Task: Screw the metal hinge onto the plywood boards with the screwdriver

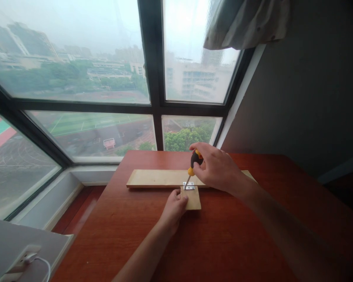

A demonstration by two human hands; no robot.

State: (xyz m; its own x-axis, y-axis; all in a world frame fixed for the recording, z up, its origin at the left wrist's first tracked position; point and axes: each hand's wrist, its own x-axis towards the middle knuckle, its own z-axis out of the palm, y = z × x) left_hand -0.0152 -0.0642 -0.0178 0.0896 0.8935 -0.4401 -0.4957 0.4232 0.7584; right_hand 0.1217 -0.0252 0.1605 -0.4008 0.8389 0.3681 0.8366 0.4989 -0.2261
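Observation:
My right hand (214,166) is closed around the black and yellow handle of a screwdriver (191,171). The tool leans slightly, its shaft pointing down to the left side of a silver metal hinge (189,186). That hinge spans the seam between a small wooden block (193,201) and a long pale wooden board (155,177) behind it. With thumb on top, my left hand (175,205) grips the left edge of the small block. Whether a screw sits under the screwdriver tip is too small to tell. My right hand and forearm hide part of the long board.
The reddish-brown wooden table (135,231) carries the boards. Large windows with a dark frame (157,78) rise behind it, and a curtain (247,25) hangs at upper right. At lower left a white plug (31,257) with a cable sits in a wall socket.

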